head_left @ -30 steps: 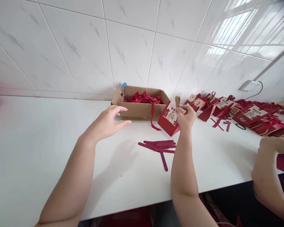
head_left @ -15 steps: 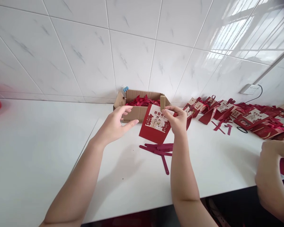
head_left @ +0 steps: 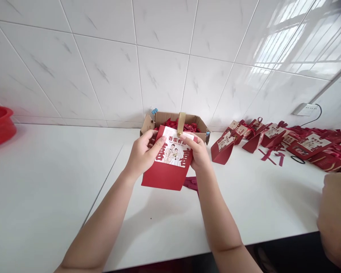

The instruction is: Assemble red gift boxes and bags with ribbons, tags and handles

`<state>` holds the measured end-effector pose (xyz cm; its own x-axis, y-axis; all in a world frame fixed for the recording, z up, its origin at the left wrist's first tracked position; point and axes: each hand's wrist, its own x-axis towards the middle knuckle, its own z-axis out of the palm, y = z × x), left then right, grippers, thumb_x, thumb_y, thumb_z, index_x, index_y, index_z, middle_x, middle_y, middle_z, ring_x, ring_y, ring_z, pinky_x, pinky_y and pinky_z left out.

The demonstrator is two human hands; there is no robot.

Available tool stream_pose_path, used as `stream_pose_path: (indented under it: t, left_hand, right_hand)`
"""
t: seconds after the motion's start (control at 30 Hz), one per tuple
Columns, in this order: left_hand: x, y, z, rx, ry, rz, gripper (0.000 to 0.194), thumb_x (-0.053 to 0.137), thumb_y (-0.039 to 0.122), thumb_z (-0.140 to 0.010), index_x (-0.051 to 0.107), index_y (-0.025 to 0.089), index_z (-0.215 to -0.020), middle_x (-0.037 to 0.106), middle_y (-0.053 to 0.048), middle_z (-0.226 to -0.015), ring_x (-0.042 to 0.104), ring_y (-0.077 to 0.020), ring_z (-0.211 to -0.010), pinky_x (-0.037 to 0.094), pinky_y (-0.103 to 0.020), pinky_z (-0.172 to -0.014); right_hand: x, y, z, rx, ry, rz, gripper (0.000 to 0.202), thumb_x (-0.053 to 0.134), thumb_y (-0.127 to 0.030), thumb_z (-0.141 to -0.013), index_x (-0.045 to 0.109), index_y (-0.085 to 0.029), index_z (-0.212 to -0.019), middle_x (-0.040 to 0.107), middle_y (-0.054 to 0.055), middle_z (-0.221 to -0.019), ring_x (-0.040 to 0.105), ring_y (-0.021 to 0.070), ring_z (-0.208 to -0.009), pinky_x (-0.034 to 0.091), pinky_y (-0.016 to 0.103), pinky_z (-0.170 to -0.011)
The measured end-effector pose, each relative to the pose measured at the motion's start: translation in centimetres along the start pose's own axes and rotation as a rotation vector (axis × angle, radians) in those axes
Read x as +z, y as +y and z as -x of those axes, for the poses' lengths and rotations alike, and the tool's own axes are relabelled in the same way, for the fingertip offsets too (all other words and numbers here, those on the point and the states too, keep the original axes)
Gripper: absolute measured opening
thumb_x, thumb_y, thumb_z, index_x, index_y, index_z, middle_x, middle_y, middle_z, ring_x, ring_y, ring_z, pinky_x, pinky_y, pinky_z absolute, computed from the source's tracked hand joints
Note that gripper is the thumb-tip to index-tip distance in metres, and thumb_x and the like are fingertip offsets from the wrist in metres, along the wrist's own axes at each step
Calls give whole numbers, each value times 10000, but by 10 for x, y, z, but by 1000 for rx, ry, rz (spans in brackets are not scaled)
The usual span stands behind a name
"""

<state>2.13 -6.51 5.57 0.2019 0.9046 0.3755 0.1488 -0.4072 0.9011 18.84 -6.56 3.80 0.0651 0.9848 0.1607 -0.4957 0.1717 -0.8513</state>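
Two hands are shown in the head view, with one bag [head_left: 163, 177] held by them above the desk [head_left: 227, 201], between its wall edge and its front edge. The bag's upper left side is clamped by the left hand [head_left: 143, 153], thumb in front; the upper right side is clamped likewise by the right hand [head_left: 199, 151], its thumb close to the strap's stud [head_left: 179, 134]. The bag could be creased if squeezed too hard, and the strap [head_left: 181, 122] could be skewed if nudged by that thumb. The strips [head_left: 191, 183] could be pushed toward the front edge if the bag were lowered onto them. The strap end is pointed toward the wall edge; the long axis is directed from there toward the front edge, its lower end slanted left.
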Motion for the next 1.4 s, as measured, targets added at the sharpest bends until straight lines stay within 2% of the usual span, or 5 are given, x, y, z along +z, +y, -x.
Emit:
stream_pose_path:
  t: [0.63, 0.73, 0.87, 1.07, 1.4]
  left_hand:
    - [-1, 0, 1, -1, -78, 8, 330, 618, 488, -848, 595, 198, -1005, 681, -54, -930, 668, -207, -782, 549, -295, -629]
    - [-10, 3, 2, 27, -156, -26, 307, 599, 430, -873, 572, 205, -1080, 666, -72, -1040, 665, -227, -909, 562, -347, -749]
    - [-20, 13, 9, 349, -41, -200, 359, 680, 254, -814, 578, 228, -1157, 629, -68, -1158, 604, -225, -1077, 499, -376, -935]
    - [-29, 23, 18, 661, -15, -219, 152, 652, 107, -825, 683, 241, -889, 674, 12, -793, 628, -125, -705, 516, -255, -603]
    - [-42, 31, 34, 868, -92, -240, 308, 646, 154, -848, 725, 406, -1005, 714, -2, -950, 696, -219, -901, 596, -393, -773]
  right_hand:
    - [3, -2, 7, -168, 70, 108, 280, 821, -343, -620, 631, -226, -789, 653, -45, -688, 619, 131, -597, 517, 265, -564]
    - [4, -4, 13, -334, 37, 328, 207, 787, -348, -673, 664, -231, -790, 684, -24, -737, 643, 151, -665, 525, 290, -624]
    - [9, -5, 22, -670, -70, 696, 56, 722, -273, -764, 682, -243, -789, 722, -5, -793, 662, 166, -743, 516, 316, -704]
    - [15, -3, 29, -950, -269, 845, 104, 650, -150, -835, 638, -243, -880, 743, 7, -879, 687, 164, -821, 510, 318, -756]
    - [21, -10, 34, -1411, -223, 931, 197, 617, -66, -830, 560, -247, -880, 757, -19, -852, 677, 132, -788, 463, 283, -693]
